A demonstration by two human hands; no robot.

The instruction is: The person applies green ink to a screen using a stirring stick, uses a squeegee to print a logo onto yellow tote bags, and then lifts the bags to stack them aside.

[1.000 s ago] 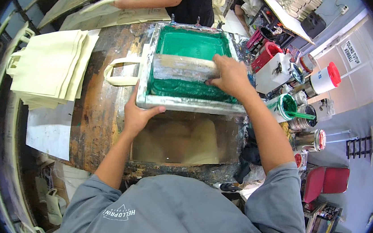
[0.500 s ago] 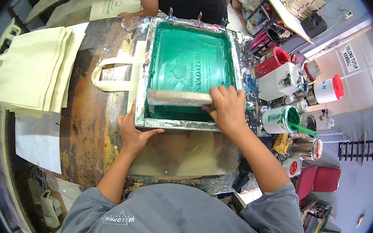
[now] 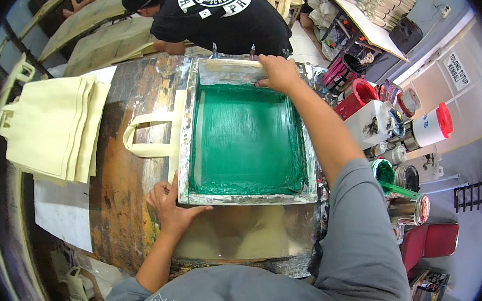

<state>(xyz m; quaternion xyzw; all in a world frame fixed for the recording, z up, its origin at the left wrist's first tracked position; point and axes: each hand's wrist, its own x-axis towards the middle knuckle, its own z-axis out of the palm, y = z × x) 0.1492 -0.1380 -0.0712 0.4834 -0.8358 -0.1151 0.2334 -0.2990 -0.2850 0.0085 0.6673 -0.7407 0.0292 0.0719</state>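
Paint-stained worktable (image 3: 126, 197) carries a green-inked printing screen frame (image 3: 242, 197), pressed over a cream tote bag (image 3: 149, 136). Its near corner is clamped by the left hand (image 3: 172, 205); the squeegee (image 3: 234, 66) at the far edge is gripped by the right hand (image 3: 280, 73). Should the frame slip, the print could be smeared.

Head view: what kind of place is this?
Most likely a small screen-printing workshop: a framed printing screen coated in green ink lies on a stained table, blank cloth bags are stacked beside it, and ink tubs stand nearby.
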